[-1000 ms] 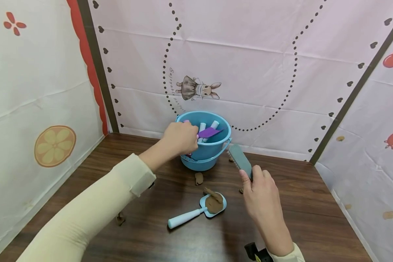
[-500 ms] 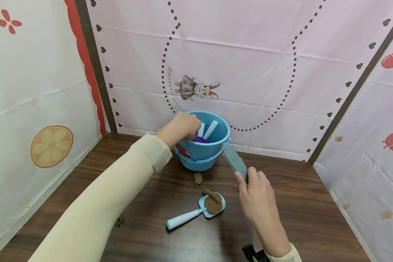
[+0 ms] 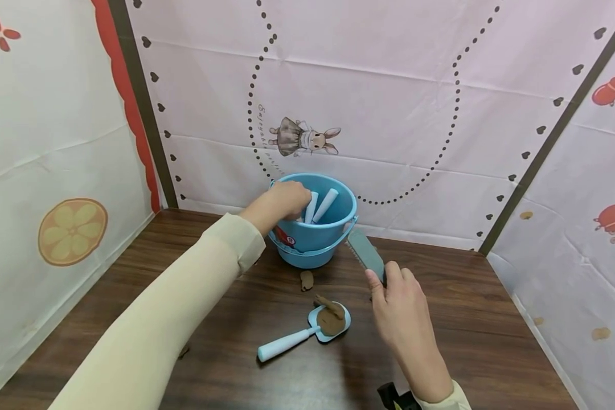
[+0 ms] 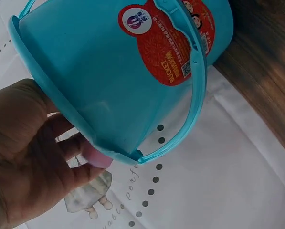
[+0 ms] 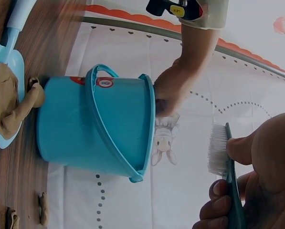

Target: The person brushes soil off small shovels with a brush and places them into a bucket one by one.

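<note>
At the rim of a light-blue bucket [image 3: 307, 242], my left hand [image 3: 286, 200] reaches over the left side. Its curled fingers hold the pink handle end [image 4: 95, 157] of a purple toy shovel, whose blade is hidden inside the bucket. Two pale-blue handles [image 3: 326, 205] stick up beside that hand. My right hand [image 3: 400, 304] grips a grey-green brush [image 3: 365, 250], its white bristles [image 5: 217, 150] facing the bucket in the right wrist view. In front of the bucket lies a light-blue toy shovel [image 3: 287, 343], with brown clay-like material [image 3: 330, 320] on its scoop.
Small brown lumps lie on the dark wooden table [image 3: 441, 341], one lump [image 3: 306, 280] just before the bucket, another lump [image 3: 183, 352] near my left sleeve. Printed cloth walls [image 3: 389, 114] enclose the back and both sides, close behind the bucket.
My left hand has lowered the purple shovel into the bucket, so its blade has gone out of sight. The right hand with the brush has barely moved.
</note>
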A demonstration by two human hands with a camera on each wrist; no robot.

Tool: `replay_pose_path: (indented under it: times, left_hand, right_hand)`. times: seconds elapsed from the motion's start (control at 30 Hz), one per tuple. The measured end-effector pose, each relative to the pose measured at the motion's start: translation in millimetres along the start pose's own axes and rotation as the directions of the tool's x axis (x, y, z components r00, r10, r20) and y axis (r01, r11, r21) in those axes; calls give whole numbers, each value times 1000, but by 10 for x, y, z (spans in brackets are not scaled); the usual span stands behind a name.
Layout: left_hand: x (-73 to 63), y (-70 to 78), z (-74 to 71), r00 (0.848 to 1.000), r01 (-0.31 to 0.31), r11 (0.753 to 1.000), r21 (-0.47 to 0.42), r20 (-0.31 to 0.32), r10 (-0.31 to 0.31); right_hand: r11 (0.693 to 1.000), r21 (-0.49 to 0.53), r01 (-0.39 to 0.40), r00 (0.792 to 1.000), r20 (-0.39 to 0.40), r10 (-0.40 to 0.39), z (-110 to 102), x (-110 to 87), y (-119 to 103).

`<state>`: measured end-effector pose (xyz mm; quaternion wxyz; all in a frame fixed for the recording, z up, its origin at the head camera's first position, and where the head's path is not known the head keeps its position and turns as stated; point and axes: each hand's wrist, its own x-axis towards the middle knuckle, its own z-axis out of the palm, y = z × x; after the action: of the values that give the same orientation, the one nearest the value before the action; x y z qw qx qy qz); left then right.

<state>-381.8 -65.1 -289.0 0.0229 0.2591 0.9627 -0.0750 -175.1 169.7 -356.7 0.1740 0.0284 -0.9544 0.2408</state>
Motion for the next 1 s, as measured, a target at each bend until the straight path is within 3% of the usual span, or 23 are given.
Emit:
replay_pose_path:
  times: [0.17,0.3,0.43,0.53,0.6,0.7,0.8,1.0]
  left_hand:
    - [-70,29,12,995,1,1000,15,-96,1]
    - [-366,128,107,972,-6,1000,-26,-235,0]
    - [-901,231,298,905,-52,990,-128,-426,-8]
    - [-1301,301,433,855,-95,971,-221,-518,-34]
    - [-1509,336,491,840,-106,954,-279,-538,-64]
    - [-1714,360,541,842,-113,928,-356,-530,-101]
    - [-1822,374,557,850,-128,908,-399,-516,-107]
    - [-1880,400,582,855,-114,913,-392,-506,-110]
  right_hand:
    - [1000,-3,-2,1000,-1,2,4,2,25]
    - [1000,-11,5,1000,-7,-5,8,-1,51]
    - [1000,-18,16,1000,-4,-16,23,8,62]
    - [1000,-17,15,1000,2,-15,32,15,59]
    - [1000,-12,14,1000,3,-14,35,18,53]
    - [1000,-9,15,1000,-3,-15,36,24,45]
    - [1000,-6,21,1000,-16,-21,23,24,38]
    - [1000,-7,24,1000,-12,-24,16,10,32]
